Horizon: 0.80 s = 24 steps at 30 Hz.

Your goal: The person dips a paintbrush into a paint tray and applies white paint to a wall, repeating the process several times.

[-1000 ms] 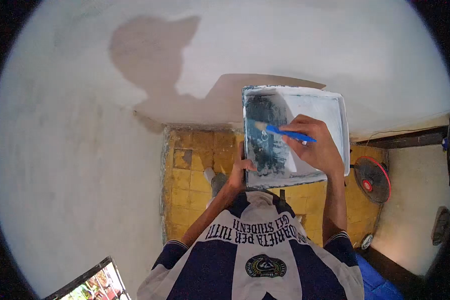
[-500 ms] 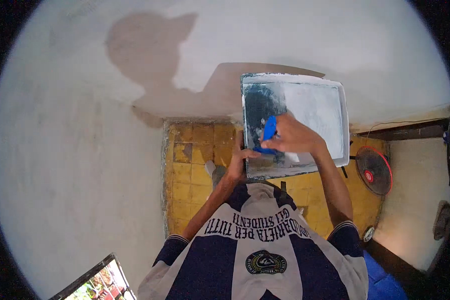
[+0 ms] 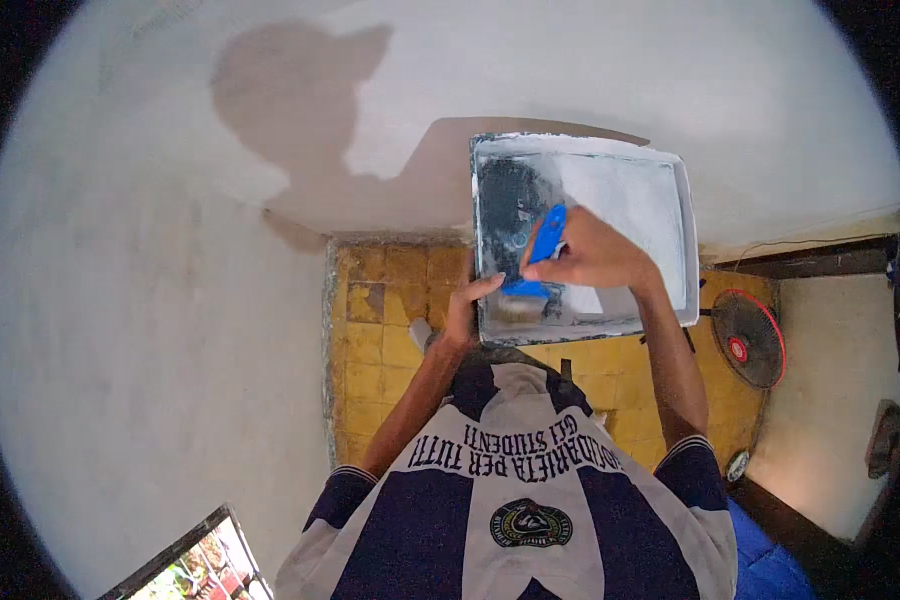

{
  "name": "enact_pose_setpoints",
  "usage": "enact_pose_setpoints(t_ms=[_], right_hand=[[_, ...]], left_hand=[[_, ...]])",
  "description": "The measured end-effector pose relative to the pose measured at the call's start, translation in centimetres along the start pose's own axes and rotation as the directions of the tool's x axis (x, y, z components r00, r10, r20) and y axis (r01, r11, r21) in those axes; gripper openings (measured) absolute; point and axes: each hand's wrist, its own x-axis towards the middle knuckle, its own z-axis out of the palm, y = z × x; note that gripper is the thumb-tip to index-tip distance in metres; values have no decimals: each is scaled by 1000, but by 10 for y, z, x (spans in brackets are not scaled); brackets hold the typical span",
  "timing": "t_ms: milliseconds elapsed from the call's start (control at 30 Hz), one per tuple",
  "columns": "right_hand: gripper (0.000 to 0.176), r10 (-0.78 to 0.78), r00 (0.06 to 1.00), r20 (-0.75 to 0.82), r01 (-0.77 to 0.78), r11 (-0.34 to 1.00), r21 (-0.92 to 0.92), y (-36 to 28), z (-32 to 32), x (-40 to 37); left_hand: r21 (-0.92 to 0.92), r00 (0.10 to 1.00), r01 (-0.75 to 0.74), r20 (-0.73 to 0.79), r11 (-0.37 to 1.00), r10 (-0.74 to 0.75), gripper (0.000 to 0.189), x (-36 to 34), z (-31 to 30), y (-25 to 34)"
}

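A rectangular tray [image 3: 625, 215] is held up in front of my chest, its inside dark on the left and coated white on the right. My left hand [image 3: 466, 306] grips its left edge, with the thumb over the rim and the other fingers hidden behind. In my right hand [image 3: 595, 252] is a blue paintbrush [image 3: 547, 238], pinched by the handle. Its wide end points down towards my body, against the dark lower-left part of the tray. The bristles look pale and blurred.
A pale wall [image 3: 130, 300] rises ahead and to the left, with my shadow on it. Yellow floor tiles [image 3: 380, 345] lie below. On the right stands a fan [image 3: 750, 340] with a red rim. A framed opening [image 3: 205, 565] shows at lower left.
The tray has shifted slightly up and to the left, my left hand with it. My right hand has turned the paintbrush a little, and more of its blue handle shows.
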Motion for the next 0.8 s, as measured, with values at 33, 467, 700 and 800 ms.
enact_pose_setpoints(t_ms=[33,467,700,800], right_hand=[[18,18,1000,10,-18,999,-36,7,7,2],[12,145,784,-603,-133,989,64,11,-7,4],[13,267,570,-777,82,922,377,33,2,-23],[12,300,416,-859,144,911,387,29,-6,-23]], left_hand=[[-23,1000,12,28,1000,-11,83,0,0,0],[-11,988,-138,72,990,138,78,-12,26,-3],[203,995,-99,-12,974,104,77,-17,29,6],[282,981,-191,12,940,195,75,-7,20,0]])
